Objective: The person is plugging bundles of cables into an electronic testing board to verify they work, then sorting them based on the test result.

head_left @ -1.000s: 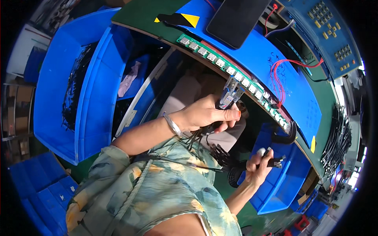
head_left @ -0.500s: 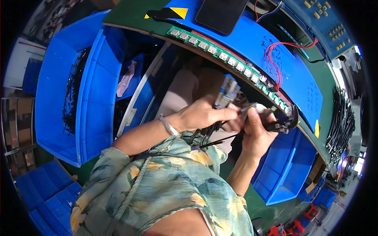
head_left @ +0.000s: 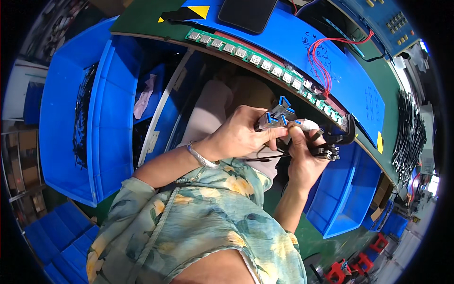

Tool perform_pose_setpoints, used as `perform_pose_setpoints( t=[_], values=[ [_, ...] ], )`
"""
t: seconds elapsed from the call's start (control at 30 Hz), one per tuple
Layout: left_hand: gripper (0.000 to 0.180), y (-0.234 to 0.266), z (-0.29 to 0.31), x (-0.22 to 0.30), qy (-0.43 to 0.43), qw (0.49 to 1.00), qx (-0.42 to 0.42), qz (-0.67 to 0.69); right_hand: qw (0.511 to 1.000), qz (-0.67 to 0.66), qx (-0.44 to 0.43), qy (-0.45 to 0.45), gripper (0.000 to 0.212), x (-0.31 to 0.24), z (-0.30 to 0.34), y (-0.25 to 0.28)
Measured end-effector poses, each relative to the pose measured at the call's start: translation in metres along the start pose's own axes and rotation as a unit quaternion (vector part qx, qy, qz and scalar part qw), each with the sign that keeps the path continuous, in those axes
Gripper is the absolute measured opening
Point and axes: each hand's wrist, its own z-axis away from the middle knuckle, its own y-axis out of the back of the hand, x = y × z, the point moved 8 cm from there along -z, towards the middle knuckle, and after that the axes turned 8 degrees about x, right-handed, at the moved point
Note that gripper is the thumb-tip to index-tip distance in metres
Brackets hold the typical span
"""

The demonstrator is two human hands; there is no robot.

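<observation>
My left hand is closed round a bunch of USB cables. Their metal plugs with blue inserts fan out above the fingers. Beside it, my right hand grips black cables, whose small connector ends stick out on its right side. Thumb and fingers of the right hand pinch close to one blue-ended plug, almost touching the left fingertips. Thin black cable ends hang below the hands, over my lap. Just beyond them, along the bench edge, lies a long green circuit board with a row of metal sockets.
Red wires run from the board toward a blue panel. A black phone rests on the blue mat. Black cables are piled at the bench's right. Blue bins stand left and right.
The left hand's plugs have turned and spread, so their blue ends show separately. Both hands stay close together. The whole view has shifted slightly.
</observation>
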Motion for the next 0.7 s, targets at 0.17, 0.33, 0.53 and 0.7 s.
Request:
perform_pose_setpoints(
  t=[0.17, 0.33, 0.53, 0.7],
  values=[
    [0.013, 0.026, -0.003, 0.022, -0.118, 0.987, 0.100, 0.054, 0.993, 0.017, 0.091, -0.074, 0.012, 0.017, 0.017, 0.024],
    [0.016, 0.022, 0.006, 0.031, -0.085, 0.981, 0.094, 0.145, 0.966, 0.008, -0.043, -0.254, 0.020, 0.058, 0.049, 0.011],
    [0.017, 0.014, 0.023, 0.020, 0.012, 0.972, 0.051, 0.231, 0.941, -0.183, 0.063, -0.277, 0.019, 0.075, 0.054, 0.022],
    [0.013, 0.031, 0.038, 0.020, 0.022, 0.979, 0.096, 0.179, 0.959, -0.188, 0.138, -0.160, 0.016, 0.058, 0.045, 0.049]
  ],
)
